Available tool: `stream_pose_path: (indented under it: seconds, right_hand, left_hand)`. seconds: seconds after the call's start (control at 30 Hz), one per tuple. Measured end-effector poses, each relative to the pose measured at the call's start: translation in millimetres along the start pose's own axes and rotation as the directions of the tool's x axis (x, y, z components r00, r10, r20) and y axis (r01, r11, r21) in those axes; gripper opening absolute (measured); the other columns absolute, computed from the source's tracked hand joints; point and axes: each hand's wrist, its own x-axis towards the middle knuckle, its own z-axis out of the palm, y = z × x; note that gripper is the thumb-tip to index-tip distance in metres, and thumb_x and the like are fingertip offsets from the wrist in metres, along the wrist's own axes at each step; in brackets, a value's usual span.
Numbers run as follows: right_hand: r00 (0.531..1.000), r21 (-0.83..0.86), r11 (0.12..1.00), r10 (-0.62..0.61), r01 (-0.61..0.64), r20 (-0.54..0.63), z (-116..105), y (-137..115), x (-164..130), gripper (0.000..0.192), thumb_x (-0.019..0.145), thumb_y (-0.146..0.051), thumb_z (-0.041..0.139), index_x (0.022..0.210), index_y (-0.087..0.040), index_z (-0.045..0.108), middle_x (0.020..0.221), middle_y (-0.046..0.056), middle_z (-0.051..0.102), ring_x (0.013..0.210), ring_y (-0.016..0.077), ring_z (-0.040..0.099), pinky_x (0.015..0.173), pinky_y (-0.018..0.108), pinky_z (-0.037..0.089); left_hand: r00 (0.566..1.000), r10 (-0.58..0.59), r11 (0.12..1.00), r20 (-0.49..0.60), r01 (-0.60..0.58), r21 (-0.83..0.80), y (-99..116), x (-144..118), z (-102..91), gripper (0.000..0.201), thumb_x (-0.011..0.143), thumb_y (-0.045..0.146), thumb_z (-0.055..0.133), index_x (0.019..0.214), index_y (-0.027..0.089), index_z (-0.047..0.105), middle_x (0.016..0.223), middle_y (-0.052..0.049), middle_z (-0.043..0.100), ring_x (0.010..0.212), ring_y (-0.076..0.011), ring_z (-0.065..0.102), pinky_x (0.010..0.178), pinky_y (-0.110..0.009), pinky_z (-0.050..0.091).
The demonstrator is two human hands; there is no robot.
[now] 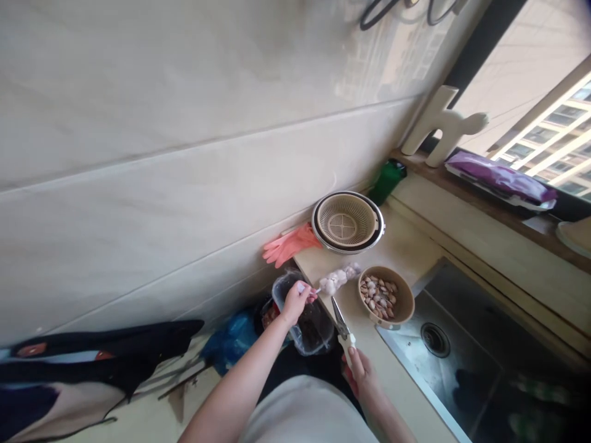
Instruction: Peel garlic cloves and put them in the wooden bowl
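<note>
My left hand [297, 301] pinches the end of a mesh net of garlic bulbs [339, 277], which lies on the counter [406, 246], and hovers over a clear plastic container [305, 320] held off the counter's edge. My right hand [360, 369] grips the white handle of a pair of scissors [340, 320], whose blades point toward the net. A tan bowl [386, 296] filled with several garlic cloves sits just right of the net.
A beige colander in a metal bowl [347, 221] stands behind, with pink rubber gloves [289, 245] beside it and a green bottle [386, 179] at the corner. The steel sink [466, 344] lies to the right. A blue bag [231, 338] and dark cloth [101, 351] lie on the floor.
</note>
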Motion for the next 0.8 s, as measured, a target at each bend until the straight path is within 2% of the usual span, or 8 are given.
stream_pose_path:
  seconds: [0.1,0.17,0.3,0.53,0.8]
  right_hand:
    - [0.997,-0.062,0.998,0.005,-0.001,0.076,-10,0,5,0.063,0.066,-0.080,0.034,0.073,-0.020,0.050,0.052,-0.004,0.046,0.035,0.0074,0.037,0.033,0.021,0.024]
    - [0.993,-0.110,0.994,-0.002,0.015,0.116,-16,-3,7,0.060,0.065,-0.078,0.040,0.073,-0.020,0.049,0.056,-0.004,0.048,0.040,0.0079,0.042,0.038,0.021,0.029]
    - [0.991,-0.241,0.969,-0.012,0.045,0.134,-23,-18,12,0.056,0.065,-0.074,0.045,0.073,-0.019,0.048,0.057,-0.004,0.047,0.049,0.0100,0.046,0.045,0.023,0.035]
    - [0.984,-0.320,0.946,-0.003,0.060,0.177,-17,-51,26,0.053,0.070,-0.070,0.044,0.076,-0.018,0.052,0.063,-0.002,0.050,0.058,0.0127,0.048,0.054,0.025,0.040]
    - [0.985,-0.395,0.907,-0.099,0.147,0.140,-3,-54,51,0.046,0.070,-0.066,0.047,0.068,-0.021,0.055,0.061,-0.001,0.053,0.064,0.0170,0.052,0.053,0.026,0.040]
  left_hand:
    - [0.999,-0.016,0.995,-0.047,0.021,0.093,-15,-3,-1.6,0.033,0.063,0.038,0.071,0.082,0.016,0.054,0.062,0.000,0.061,0.058,-0.0128,0.058,0.057,-0.024,0.043]
    - [0.998,-0.032,0.974,-0.048,0.042,0.221,-22,-1,0.3,0.032,0.063,0.036,0.070,0.084,0.015,0.058,0.058,0.002,0.058,0.054,-0.0117,0.055,0.054,-0.023,0.040]
    - [0.995,-0.073,0.909,-0.070,0.095,0.407,-29,3,4.4,0.024,0.067,0.037,0.064,0.072,0.014,0.062,0.053,0.003,0.054,0.049,-0.0110,0.049,0.049,-0.023,0.036]
    - [0.998,-0.030,0.865,-0.054,0.053,0.499,-26,-9,-1.5,0.020,0.069,0.033,0.059,0.064,0.015,0.062,0.049,0.003,0.051,0.048,-0.0116,0.046,0.050,-0.023,0.033]
    - [0.999,0.037,0.824,0.015,-0.039,0.564,-23,-18,-12.4,0.016,0.071,0.025,0.054,0.060,0.015,0.060,0.055,0.002,0.051,0.056,-0.0121,0.045,0.054,-0.023,0.030]
